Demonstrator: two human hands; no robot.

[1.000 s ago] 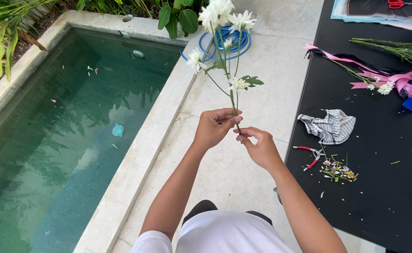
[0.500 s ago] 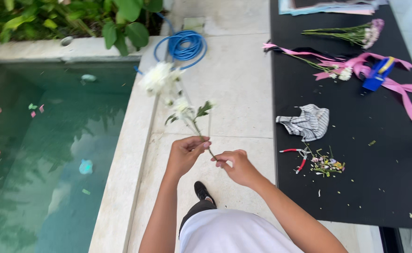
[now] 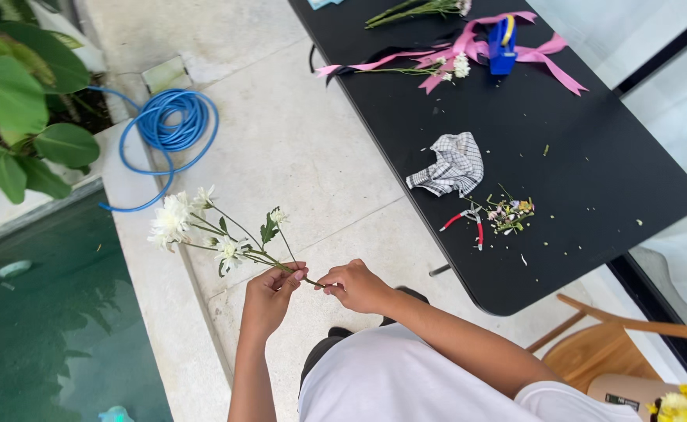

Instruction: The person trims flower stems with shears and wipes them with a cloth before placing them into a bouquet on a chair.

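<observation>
I see the sprig of white daisy-like flowers with thin green stems and a few dark leaves (image 3: 218, 234) held low in front of the body, above the pale stone paving (image 3: 296, 148) near the pool's edge. Its long axis runs from the blooms at upper left down and to the right, so the cut end points toward my right hand (image 3: 356, 286) while the flower heads fan out away from both hands, over the paving beside the green pool water (image 3: 38, 328). My left hand (image 3: 269, 297) is the nearer one to the blooms: its fingers are pressed together around the stems just below the leaves. The right hand, just beside it and almost touching, pinches the bare tip of the stem between thumb and fingertips. Nothing stands between the hands and the flowers. Farther out, a coiled blue garden hose (image 3: 173, 125) lies on the paving beyond the blooms, with broad green leaves (image 3: 23, 109) at the far left. To the right stands a long black table (image 3: 593, 172), well apart from the sprig, carrying a crumpled checked grey-and-white cloth (image 3: 453, 164), small red-handled snips (image 3: 468, 221), a little heap of stem and petal trimmings (image 3: 509, 215), and pink ribbon (image 3: 515, 47) with more cut flowers at its far end.
</observation>
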